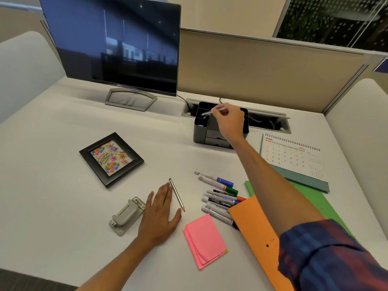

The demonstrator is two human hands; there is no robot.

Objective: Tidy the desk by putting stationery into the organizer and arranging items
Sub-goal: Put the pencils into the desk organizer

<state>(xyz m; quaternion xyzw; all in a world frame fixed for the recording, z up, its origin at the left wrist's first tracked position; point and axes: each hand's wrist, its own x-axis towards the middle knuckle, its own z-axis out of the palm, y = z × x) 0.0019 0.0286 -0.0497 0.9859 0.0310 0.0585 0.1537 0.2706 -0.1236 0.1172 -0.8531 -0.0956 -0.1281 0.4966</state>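
Two hands are at work over the white desk (63, 143). Furthest left lie a black-framed birthday picture (111, 159) and a grey metal hole punch (127, 215). Just beside the punch, the left hand (160, 214) rests flat on the desk with fingers spread, holding nothing; a silver pencil (176, 194) lies along its fingertips. Next come a pink pad of sticky notes (204, 241) and a loose heap of whiteboard markers with blue, green and red caps (220, 196), partly tucked under an orange card folder (258, 238) with a green folder (310, 198) beyond it. Further back, the right hand (230, 122) pinches a thin pale pen (212, 111) (blurred, so its kind is unclear) between thumb and fingers, its tip angled down over a compartment of the black plastic desk organizer (210, 133). A white June desk calendar (294, 158) stands at far right. By my judgement, the step in hand is dropping this pen into the organizer. Next would be letting go once the tip is inside, then collecting the pencil and markers, which still wait on the desk.
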